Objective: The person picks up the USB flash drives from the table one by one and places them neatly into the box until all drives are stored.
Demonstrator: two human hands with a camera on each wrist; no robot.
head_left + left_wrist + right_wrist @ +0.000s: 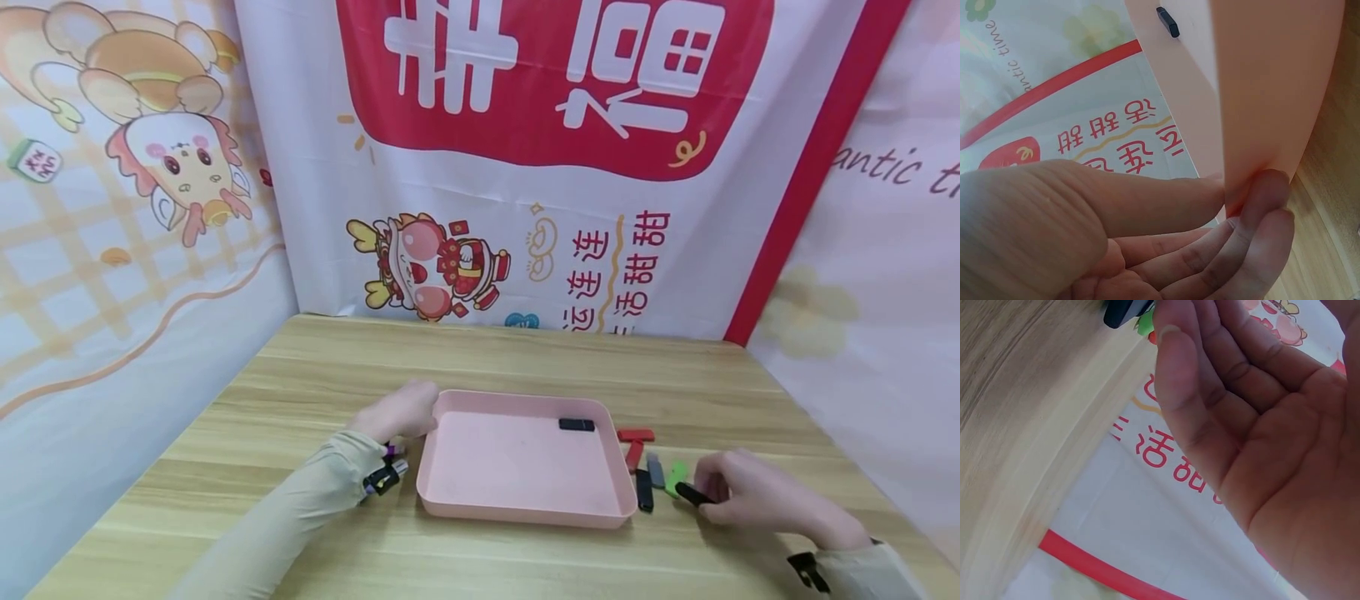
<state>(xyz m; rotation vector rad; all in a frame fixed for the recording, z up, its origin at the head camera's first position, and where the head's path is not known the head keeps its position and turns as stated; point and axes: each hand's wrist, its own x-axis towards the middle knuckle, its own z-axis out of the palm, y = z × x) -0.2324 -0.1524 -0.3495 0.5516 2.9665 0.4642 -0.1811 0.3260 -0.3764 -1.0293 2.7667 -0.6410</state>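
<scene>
A pink tray [525, 517] stands on the table, its left wall pinched by my left hand [401, 412] between thumb and fingers. In the left wrist view the tray wall [1266, 94] passes between the thumb and the fingers [1266, 194]. One black USB stick [576, 425] lies inside the tray near its far right corner. To the right, my right hand [757, 496] holds another black USB stick [692, 494] by one end, beside a green stick [677, 475]. In the right wrist view that held stick [1125, 311] shows only partly at the top edge.
Between the tray and my right hand lie a black stick [644, 492], a grey stick [656, 471] and two red sticks [636, 435]. The wooden table [480, 354] ends at a printed cloth [675, 250] behind, with more cloth at both sides.
</scene>
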